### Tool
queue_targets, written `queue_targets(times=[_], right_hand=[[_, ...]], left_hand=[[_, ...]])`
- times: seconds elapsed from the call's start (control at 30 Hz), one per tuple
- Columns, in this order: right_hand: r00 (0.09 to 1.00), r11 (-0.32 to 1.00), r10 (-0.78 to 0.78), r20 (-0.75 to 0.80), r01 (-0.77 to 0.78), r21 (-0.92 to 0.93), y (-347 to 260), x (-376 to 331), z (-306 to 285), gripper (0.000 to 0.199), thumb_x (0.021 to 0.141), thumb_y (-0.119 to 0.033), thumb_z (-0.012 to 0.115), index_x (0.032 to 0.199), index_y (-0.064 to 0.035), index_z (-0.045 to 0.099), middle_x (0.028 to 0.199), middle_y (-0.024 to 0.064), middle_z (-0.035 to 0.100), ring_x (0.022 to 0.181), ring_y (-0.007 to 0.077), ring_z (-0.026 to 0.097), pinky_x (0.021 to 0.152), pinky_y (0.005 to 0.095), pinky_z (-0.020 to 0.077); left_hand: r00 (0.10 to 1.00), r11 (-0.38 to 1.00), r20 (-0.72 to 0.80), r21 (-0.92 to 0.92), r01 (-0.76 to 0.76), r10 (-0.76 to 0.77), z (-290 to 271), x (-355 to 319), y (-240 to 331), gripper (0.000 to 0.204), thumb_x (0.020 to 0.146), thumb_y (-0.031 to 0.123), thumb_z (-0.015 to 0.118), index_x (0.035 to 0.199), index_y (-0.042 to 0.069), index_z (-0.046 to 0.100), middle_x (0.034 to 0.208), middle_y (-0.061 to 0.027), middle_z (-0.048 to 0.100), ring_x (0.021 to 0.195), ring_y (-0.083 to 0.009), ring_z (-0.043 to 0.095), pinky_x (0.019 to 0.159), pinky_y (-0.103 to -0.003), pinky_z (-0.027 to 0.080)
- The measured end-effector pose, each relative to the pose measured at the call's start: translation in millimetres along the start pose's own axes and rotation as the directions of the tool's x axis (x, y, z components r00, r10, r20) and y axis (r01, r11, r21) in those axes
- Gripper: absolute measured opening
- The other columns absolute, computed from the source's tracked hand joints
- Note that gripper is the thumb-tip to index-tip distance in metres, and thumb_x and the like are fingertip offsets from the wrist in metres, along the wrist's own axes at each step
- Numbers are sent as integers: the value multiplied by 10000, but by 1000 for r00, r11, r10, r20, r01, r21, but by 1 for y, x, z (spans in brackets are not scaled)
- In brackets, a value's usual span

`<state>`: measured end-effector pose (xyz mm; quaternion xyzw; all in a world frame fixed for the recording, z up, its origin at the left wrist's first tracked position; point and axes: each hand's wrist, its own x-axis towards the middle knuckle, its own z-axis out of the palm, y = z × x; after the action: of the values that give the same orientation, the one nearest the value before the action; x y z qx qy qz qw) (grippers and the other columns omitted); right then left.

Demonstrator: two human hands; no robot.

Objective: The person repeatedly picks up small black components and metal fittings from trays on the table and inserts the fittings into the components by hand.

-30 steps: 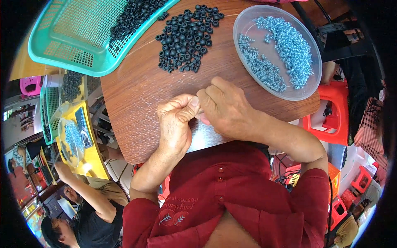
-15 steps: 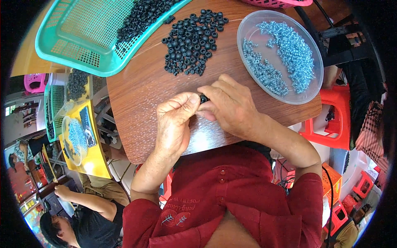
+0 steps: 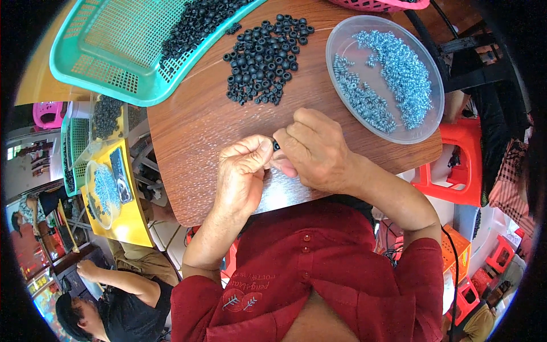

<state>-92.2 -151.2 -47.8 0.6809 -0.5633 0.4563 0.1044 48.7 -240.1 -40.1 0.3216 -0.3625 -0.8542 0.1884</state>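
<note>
Above the near part of the brown table (image 3: 188,171), my two hands meet fingertip to fingertip. Between them is a small round black plastic cap (image 3: 277,146), mostly covered by the fingers. My left hand (image 3: 242,165) pinches it with thumb and forefinger. My right hand (image 3: 316,148) is curled over its other side, thumb tucked below, and whether it holds another small part is hidden. Beyond the hands lies a loose pile of black caps (image 3: 259,62). A clear round tray (image 3: 364,74) to the right holds many small silvery-blue metal springs (image 3: 407,74).
A green mesh basket (image 3: 122,85) with more black caps stands at the far left. A pink basket (image 3: 387,4) is at the far edge. A red stool (image 3: 461,165) stands right of the table. At left, a co-worker (image 3: 119,302) sits near a yellow table (image 3: 134,219).
My right hand has rolled over the black cap, its knuckles turning inward, and less of the cap shows. Both hands have shifted slightly nearer to me.
</note>
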Motion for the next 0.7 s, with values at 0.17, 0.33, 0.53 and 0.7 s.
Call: queue_targets(times=[0.17,0.33,0.53,0.7], right_hand=[[998,999,-49,-25,50,4,6,-4,3,346,546,-135,657,835,38,581,682,74,470,607,229,464,496,352,399],[996,997,-77,-33,78,13,5,-1,4,359,524,-125,648,835,40,579,686,74,471,609,228,462,495,350,395],[994,996,-36,100,44,-73,4,-2,4,192,619,-144,600,737,-32,497,683,78,408,662,245,445,573,359,408],[997,986,-14,70,25,-162,18,27,-39,230,686,-79,671,863,21,565,730,110,513,642,267,499,579,370,430]], left_hand=[[994,999,97,-18,49,-47,12,0,7,206,897,130,578,803,-51,599,731,-153,642,626,-244,627,645,-303,472],[992,999,126,-35,32,-27,4,1,4,211,905,130,566,805,-53,593,732,-161,640,623,-254,629,632,-310,481],[997,980,71,201,4,-19,3,-1,9,173,899,117,584,820,-36,602,747,-96,624,628,-179,600,613,-289,487],[962,836,-51,508,-207,269,-29,22,33,163,893,90,594,966,-49,639,833,-127,680,688,-142,612,650,-265,490]])
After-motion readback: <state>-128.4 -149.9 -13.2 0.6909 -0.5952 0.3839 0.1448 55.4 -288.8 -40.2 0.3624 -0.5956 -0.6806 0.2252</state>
